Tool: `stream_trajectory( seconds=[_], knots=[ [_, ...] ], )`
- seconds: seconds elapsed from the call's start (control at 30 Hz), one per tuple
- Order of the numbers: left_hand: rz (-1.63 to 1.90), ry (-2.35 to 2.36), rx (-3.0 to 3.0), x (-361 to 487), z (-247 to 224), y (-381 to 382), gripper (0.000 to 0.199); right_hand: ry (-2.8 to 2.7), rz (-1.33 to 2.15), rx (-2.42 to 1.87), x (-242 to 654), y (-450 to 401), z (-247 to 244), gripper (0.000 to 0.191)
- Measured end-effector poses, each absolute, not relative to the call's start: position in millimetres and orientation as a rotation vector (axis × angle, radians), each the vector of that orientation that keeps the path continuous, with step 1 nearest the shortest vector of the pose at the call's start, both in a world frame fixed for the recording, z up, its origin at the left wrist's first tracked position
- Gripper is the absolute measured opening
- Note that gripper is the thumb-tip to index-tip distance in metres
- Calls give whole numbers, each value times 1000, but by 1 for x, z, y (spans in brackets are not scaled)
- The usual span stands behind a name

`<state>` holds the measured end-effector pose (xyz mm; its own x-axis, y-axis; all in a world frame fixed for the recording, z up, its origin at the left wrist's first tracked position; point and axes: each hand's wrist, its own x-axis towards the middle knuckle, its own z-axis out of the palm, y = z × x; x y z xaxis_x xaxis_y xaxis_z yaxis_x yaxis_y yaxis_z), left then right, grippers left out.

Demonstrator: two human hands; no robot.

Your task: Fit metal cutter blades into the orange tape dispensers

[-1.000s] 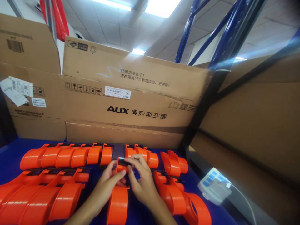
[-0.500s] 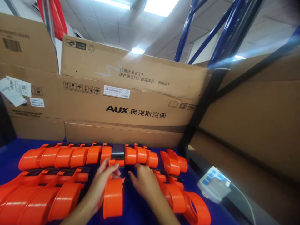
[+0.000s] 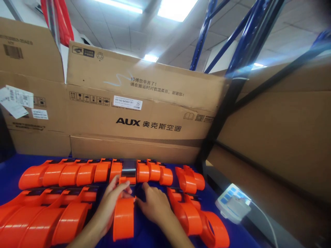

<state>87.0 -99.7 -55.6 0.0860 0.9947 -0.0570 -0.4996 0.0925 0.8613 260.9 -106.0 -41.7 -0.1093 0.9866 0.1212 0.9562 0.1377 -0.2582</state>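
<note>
My left hand [image 3: 117, 194] is closed around the frame of an orange tape dispenser [image 3: 123, 220], held in the middle of the view. Its round drum hangs toward me, and a dark plate with a toothed metal edge [image 3: 128, 168] stands at its far end. Beside it on the right is my right hand [image 3: 155, 204], thumb apart from the bent fingers. The thumb tip lies close to the drum's edge; whether it touches I cannot tell. The other fingertips are partly hidden.
Similar orange dispensers stand in a back row [image 3: 68, 174] and at the front left [image 3: 69, 222] and front right [image 3: 191, 217] on a blue surface [image 3: 147, 234]. A white charger with a cable [image 3: 234, 203] lies at right. Cardboard [image 3: 144, 137] walls the back, beside a dark rack post [image 3: 219, 117].
My right hand has shifted left, bringing its thumb near the edge of the dispenser's drum. My left hand keeps its hold. The view has shifted slightly.
</note>
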Motion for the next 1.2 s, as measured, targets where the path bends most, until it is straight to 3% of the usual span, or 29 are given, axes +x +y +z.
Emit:
stream_trajectory(
  seconds=[0.3, 0.5, 0.87, 1.2],
  knots=[
    [1308, 826, 809, 87, -56, -97, 34, -1970, 488, -1368, 266, -100, -33, 7],
    [1308, 852, 846, 86, -57, -94, 40, -1746, 658, -1070, 264, -95, -30, 25],
    [1292, 842, 947, 84, -62, -93, 37, -1506, 660, -1067, 259, -92, -39, 22],
    [1301, 860, 980, 86, -54, -96, 39, -1752, 485, -1166, 256, -108, -26, 10]
  ],
)
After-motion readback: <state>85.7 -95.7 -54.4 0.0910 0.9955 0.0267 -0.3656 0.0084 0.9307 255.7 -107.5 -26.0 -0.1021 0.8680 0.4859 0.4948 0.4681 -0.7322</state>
